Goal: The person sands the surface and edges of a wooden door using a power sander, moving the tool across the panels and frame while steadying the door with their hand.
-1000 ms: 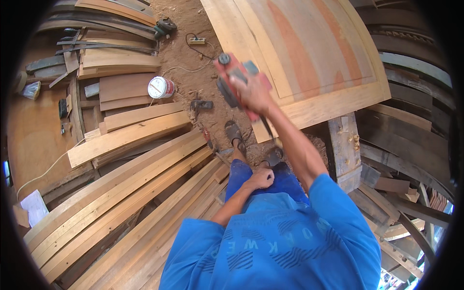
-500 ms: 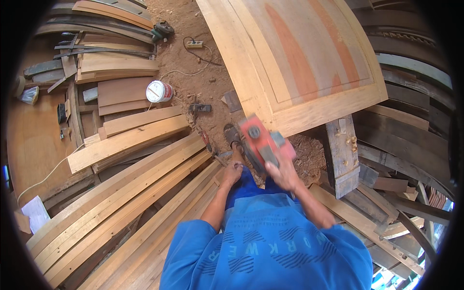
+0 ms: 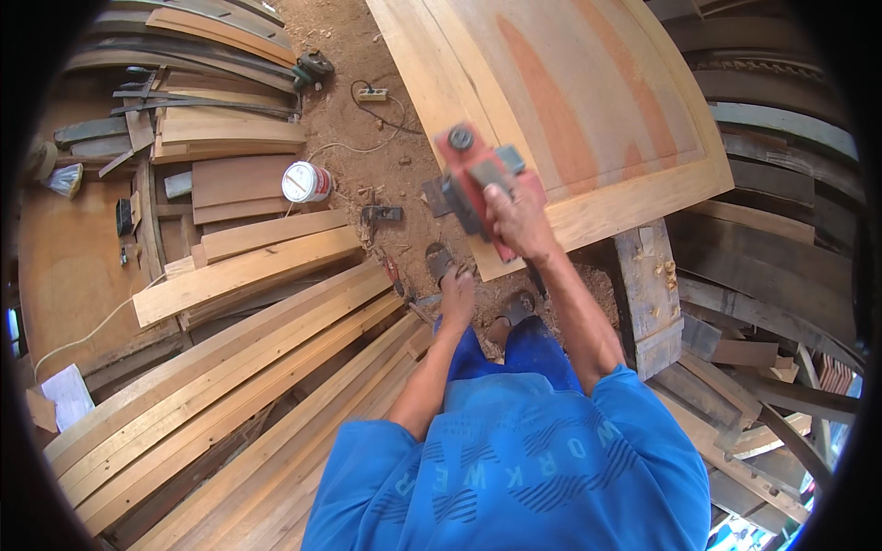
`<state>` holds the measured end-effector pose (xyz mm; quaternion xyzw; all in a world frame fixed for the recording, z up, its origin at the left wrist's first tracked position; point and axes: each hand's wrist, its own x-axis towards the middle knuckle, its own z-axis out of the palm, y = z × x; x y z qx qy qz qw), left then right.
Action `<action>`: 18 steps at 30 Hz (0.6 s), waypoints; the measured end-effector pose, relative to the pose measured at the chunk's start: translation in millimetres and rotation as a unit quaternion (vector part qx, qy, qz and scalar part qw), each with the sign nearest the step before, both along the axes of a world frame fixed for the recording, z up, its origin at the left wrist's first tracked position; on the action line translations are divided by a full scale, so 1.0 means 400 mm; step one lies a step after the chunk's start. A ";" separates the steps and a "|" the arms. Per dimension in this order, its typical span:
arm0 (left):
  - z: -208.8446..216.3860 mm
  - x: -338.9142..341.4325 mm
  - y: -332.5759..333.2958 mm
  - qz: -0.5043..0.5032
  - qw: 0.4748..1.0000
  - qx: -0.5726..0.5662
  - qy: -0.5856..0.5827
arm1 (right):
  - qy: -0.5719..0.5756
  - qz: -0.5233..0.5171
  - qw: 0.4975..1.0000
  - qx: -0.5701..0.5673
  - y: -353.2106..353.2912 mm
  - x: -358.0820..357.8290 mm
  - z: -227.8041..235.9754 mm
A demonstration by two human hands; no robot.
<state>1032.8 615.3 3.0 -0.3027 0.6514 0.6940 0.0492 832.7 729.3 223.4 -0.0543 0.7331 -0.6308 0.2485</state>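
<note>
My right hand (image 3: 519,220) is closed around the handle of a red handheld power tool (image 3: 482,188), like a planer or sander. It has a black round knob at its front and grey and dark parts on its sides. The tool is over the near left corner of a large wooden panel door (image 3: 588,207); I cannot tell whether it touches the wood. My left hand (image 3: 457,296) is low in front of my left leg, just left of the door's corner, with fingers curled together. What it holds, if anything, is too small to make out.
A wooden support (image 3: 648,294) stands under the door. Left lie long planks (image 3: 248,354), a white bucket (image 3: 306,182), a dark hand tool (image 3: 381,213), a power strip (image 3: 372,95) with a cord and a green power tool (image 3: 312,69). Stacked boards (image 3: 781,225) line the right.
My right hand has carried the red power tool forward and left, from the door's near edge to over its corner. My left hand has moved slightly forward and right.
</note>
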 end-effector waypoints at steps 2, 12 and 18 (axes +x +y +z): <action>0.102 -0.059 0.049 -0.008 0.993 -0.121 -0.003 | 0.000 -0.056 0.997 -0.044 0.039 -0.021 0.055; 0.245 -0.224 0.164 -0.053 0.898 -0.426 -0.096 | 0.014 -0.077 0.997 -0.013 0.222 0.050 0.101; 0.230 -0.118 0.082 -0.138 0.968 -0.201 0.058 | -0.046 -0.065 0.996 0.049 0.266 0.149 0.055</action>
